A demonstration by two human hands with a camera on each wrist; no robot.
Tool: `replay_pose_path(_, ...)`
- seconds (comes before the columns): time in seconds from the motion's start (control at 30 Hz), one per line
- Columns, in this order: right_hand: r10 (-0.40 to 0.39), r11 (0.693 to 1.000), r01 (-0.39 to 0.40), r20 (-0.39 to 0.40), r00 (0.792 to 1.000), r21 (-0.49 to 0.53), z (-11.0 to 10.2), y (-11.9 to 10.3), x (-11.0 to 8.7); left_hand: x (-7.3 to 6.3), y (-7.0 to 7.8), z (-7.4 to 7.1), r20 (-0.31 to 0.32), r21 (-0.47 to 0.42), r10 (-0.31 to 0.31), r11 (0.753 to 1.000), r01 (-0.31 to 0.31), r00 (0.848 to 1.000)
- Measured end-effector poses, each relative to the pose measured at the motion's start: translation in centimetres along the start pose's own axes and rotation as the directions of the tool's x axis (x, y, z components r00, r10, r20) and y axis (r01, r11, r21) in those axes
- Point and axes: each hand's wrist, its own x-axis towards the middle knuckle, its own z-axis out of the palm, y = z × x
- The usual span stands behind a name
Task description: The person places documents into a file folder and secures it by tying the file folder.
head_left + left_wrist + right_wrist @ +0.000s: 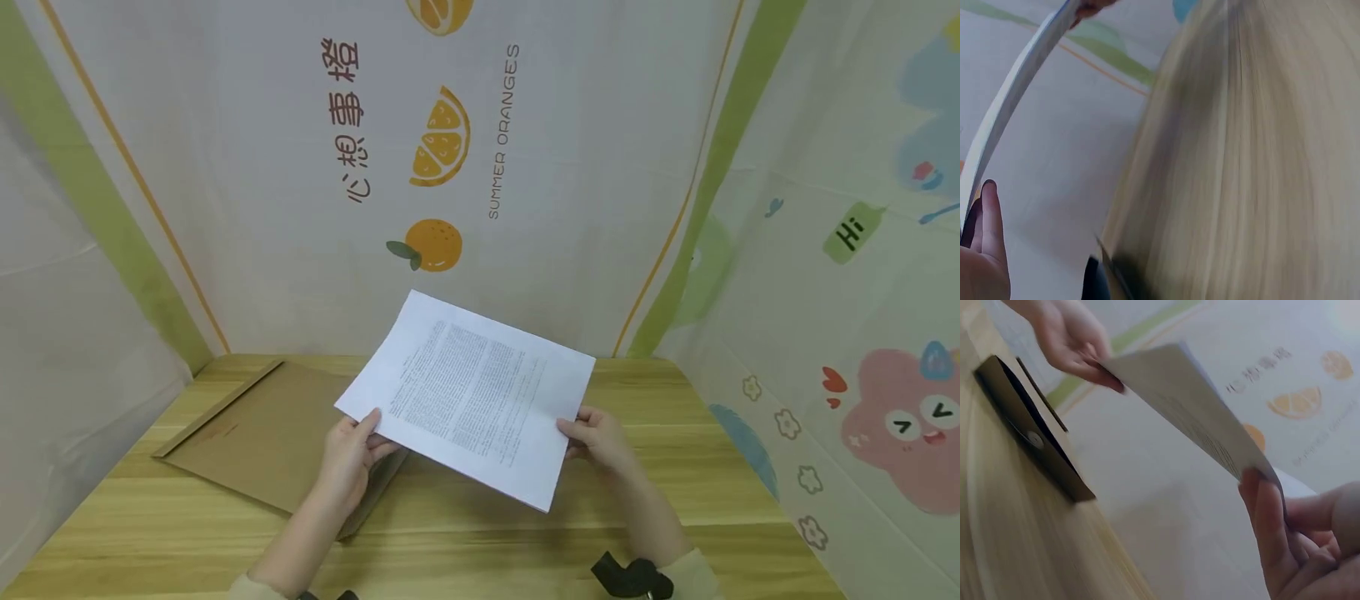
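A stack of white printed paper [480,392] is held up above the table, tilted, with dense text on its upper face. My left hand [356,458] pinches its near left edge, thumb on top and fingers underneath. At the right edge my right hand [600,437] grips it the same way. From the right wrist, the sheets [1179,394] show their underside, also printed, between the left hand [1072,347] and the right hand [1297,537]. The left wrist view shows the paper's thin edge [1013,87] bowing slightly above the left fingers [992,219].
A brown kraft paper envelope [247,433] lies on the wooden table [675,475] at the left, partly behind the left forearm. Its opening [1029,425] gapes in the right wrist view, with a round button on it. Printed cloth curtains [570,167] enclose the table at the back and sides.
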Motion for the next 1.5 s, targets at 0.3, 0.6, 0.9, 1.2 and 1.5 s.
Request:
replay_pose_path(0.3,0.061,0.998,-0.059,0.143,0.988,-0.024,-2.7,1.9,-1.0,-0.2,0.6,-4.6,0.123,0.403,0.128,0.9,-0.168,0.984)
replay_pose_path(0.6,0.18,0.983,-0.184,0.19,0.965,0.005,-3.6,5.1,-1.3,-1.3,-0.4,-7.1,0.464,0.846,0.227,0.173,-0.504,0.856)
replay_pose_path(0.9,0.236,0.971,-0.235,0.268,0.934,-0.037,-4.8,6.7,-1.3,-2.3,-1.6,-7.0,0.54,0.84,0.193,-0.179,-0.512,0.819)
replay_pose_path(1.2,0.246,0.966,-0.259,0.308,0.919,0.001,-5.4,7.4,-1.5,-2.8,-2.0,-6.4,0.627,0.764,0.216,-0.361,-0.535,0.749)
replay_pose_path(1.5,0.246,0.965,-0.263,0.324,0.914,0.008,-5.8,7.4,-1.6,-3.5,-2.0,-6.4,0.613,0.781,0.269,-0.352,-0.516,0.743)
